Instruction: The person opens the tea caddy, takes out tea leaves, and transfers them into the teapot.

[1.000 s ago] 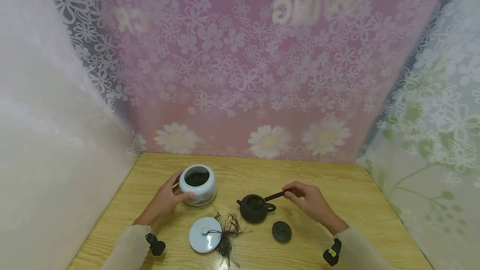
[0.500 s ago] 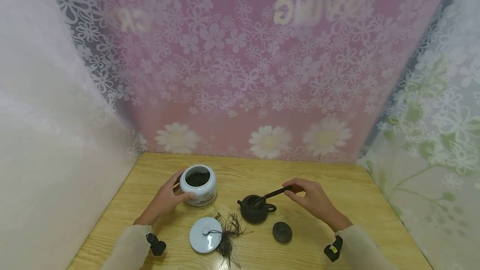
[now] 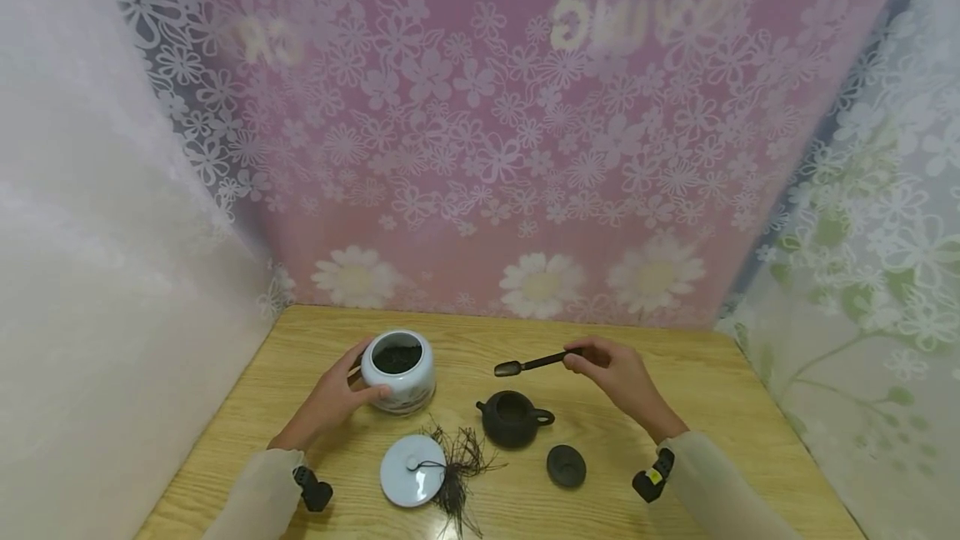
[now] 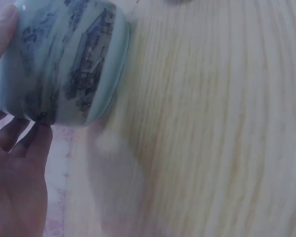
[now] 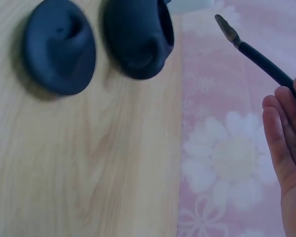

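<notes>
My left hand [image 3: 335, 397] grips a white porcelain jar [image 3: 411, 390] from its left side, thumb across the front and fingers behind. Dark tea leaves [image 3: 397, 358] fill part of it, and in the left wrist view a painted landscape runs round the jar [image 4: 64, 64]. Pinched at the end of its dark handle, a tea scoop [image 3: 543, 361] is held by my right hand [image 3: 618, 377]. The scoop's bowl hangs above and behind a dark clay teapot [image 3: 510, 425], apart from it. Uncovered, the teapot stands upright with its spout to the left.
The teapot's round dark lid [image 3: 566, 467] lies on the wooden table [image 3: 645, 490], in front of the teapot's handle. Nearer the left arm lies the jar's white lid [image 3: 405, 482], with a cord and dark stringy tassel [image 3: 457, 473] beside it. A floral curtain [image 3: 480, 148] hangs behind the table.
The scoop has come up out of the teapot's mouth and now hangs above and behind it. My right hand has risen a little with it. The left hand and jar have stayed in place.
</notes>
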Demonstrator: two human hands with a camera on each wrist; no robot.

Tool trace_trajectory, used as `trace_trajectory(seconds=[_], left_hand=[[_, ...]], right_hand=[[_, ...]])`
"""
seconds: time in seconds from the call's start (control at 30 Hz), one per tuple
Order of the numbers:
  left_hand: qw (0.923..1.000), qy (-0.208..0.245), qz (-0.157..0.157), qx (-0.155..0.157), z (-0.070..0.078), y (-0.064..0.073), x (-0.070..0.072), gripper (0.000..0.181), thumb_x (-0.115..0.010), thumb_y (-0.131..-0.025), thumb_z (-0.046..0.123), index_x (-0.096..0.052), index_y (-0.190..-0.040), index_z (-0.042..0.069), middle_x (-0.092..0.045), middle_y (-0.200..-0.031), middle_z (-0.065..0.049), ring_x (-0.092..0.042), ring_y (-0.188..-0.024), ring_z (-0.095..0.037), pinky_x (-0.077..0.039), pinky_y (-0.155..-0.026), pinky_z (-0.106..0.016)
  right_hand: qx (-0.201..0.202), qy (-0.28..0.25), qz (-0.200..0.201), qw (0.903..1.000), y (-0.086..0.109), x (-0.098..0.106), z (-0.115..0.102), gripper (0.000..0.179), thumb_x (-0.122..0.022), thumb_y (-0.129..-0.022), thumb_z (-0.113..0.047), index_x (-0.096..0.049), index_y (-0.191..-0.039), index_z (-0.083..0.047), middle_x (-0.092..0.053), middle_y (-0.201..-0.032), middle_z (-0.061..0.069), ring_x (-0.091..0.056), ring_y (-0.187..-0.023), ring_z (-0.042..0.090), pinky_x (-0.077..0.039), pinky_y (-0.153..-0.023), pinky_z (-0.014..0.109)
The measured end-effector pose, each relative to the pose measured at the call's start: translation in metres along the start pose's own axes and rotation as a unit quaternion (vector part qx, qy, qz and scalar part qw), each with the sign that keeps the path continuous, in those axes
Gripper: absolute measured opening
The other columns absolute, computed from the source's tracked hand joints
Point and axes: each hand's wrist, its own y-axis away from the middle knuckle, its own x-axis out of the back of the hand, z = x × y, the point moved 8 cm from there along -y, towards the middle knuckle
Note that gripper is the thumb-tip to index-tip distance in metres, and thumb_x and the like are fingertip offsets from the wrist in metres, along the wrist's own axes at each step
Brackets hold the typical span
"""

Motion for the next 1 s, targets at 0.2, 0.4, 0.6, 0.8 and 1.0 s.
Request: trace_trajectory(seconds=[0.2, 0.4, 0.6, 0.8, 1.0], left_hand=[[0.9997, -0.010, -0.019, -0.012, 0.005, -0.002, -0.004, 0.114, -0.088, -0.093, 0.048, -0.015, -0.177, 0.023, -0.018, -0.182, -0.016, -0.032, -0.164, -0.043, -0.038, -0.129, -0.062], [0.9996, -0.007, -0.021, -0.017, 0.001, -0.005, -0.004, 0.116, -0.089, -0.092, 0.047, -0.013, -0.177, 0.027, -0.017, -0.183, -0.015, -0.029, -0.165, -0.043, -0.037, -0.129, -0.062], [0.9994, -0.005, -0.024, -0.026, 0.003, -0.008, -0.003, 0.117, -0.091, -0.091, 0.044, -0.014, -0.177, 0.024, -0.020, -0.182, -0.015, -0.030, -0.164, -0.045, -0.038, -0.128, -0.066], [0.9996, -0.007, -0.025, -0.008, 0.004, -0.007, -0.004, 0.119, -0.092, -0.088, 0.049, -0.015, -0.177, 0.031, -0.023, -0.182, -0.010, -0.032, -0.164, -0.042, -0.037, -0.128, -0.066], [0.9996, -0.004, -0.027, -0.003, 0.006, -0.007, -0.004, 0.119, -0.091, -0.089, 0.050, -0.014, -0.177, 0.029, -0.023, -0.182, -0.011, -0.032, -0.164, -0.043, -0.038, -0.128, -0.066]], right_hand=[[0.001, -0.046, 0.001, 0.9989, -0.015, -0.010, -0.006, 0.029, -0.080, -0.102, -0.031, -0.079, -0.127, -0.016, -0.082, -0.110, 0.006, -0.079, -0.097, 0.012, -0.066, -0.088, 0.029], [0.015, -0.075, -0.009, 0.9970, -0.032, -0.026, -0.020, 0.034, -0.080, -0.103, -0.027, -0.077, -0.129, -0.006, -0.082, -0.109, 0.009, -0.080, -0.098, 0.017, -0.067, -0.091, 0.033], [0.036, -0.078, -0.011, 0.9963, -0.045, -0.040, -0.035, 0.029, -0.081, -0.102, -0.026, -0.079, -0.126, -0.011, -0.082, -0.106, 0.008, -0.079, -0.095, 0.011, -0.067, -0.091, 0.038], [0.055, -0.073, -0.027, 0.9954, -0.060, -0.058, -0.050, 0.028, -0.080, -0.103, -0.028, -0.080, -0.125, -0.011, -0.083, -0.108, 0.008, -0.080, -0.095, 0.012, -0.067, -0.089, 0.031], [0.064, -0.065, -0.035, 0.9952, -0.074, -0.075, -0.070, 0.026, -0.078, -0.104, -0.028, -0.080, -0.125, -0.013, -0.081, -0.111, 0.003, -0.081, -0.102, 0.023, -0.068, -0.091, 0.038]])
